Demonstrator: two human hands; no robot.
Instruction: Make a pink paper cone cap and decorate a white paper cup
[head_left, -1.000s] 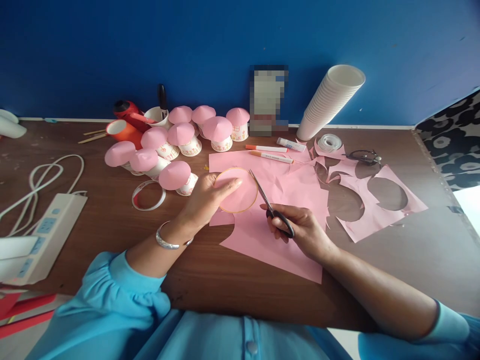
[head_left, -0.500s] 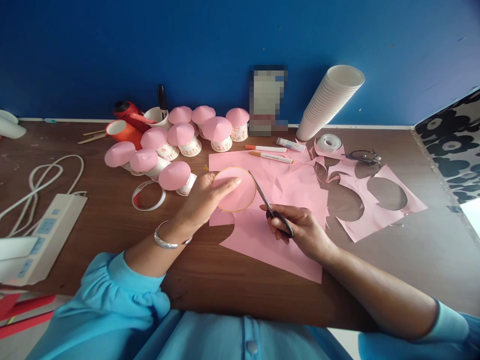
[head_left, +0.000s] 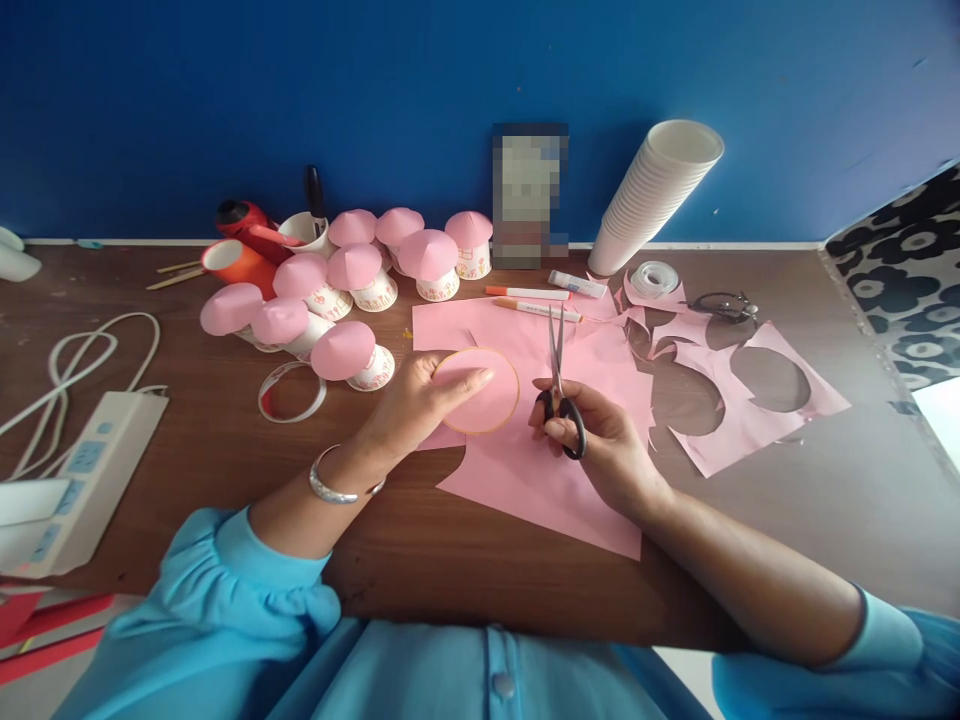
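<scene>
Between thumb and fingers, my left hand point(head_left: 424, 400) pinches a pink paper circle point(head_left: 491, 400) edged with a thin yellow-brown line. My right hand point(head_left: 600, 440) grips black-handled scissors point(head_left: 557, 385), their blades a little apart and pointing away from me. The scissors are to the right of the circle and do not touch it. Beneath both hands lies a larger pink paper sheet point(head_left: 555, 500) with a curved cut along its left side. Left of my left hand stand several paper cups with pink cone tops point(head_left: 427, 256), their white sides drawn on in red and orange.
Two markers point(head_left: 527, 293) and a glue stick point(head_left: 577, 284) lie behind the sheet. A tall cup stack point(head_left: 652, 200) leans at the wall. Pink offcuts point(head_left: 735, 400), a white tape roll point(head_left: 655, 280) and glasses point(head_left: 724, 306) lie right. A power strip point(head_left: 97, 480) lies left.
The scissors have swung from pointing left toward the circle to pointing away from me, their blades now apart. The paper circle has shifted slightly right and nearer to me.
</scene>
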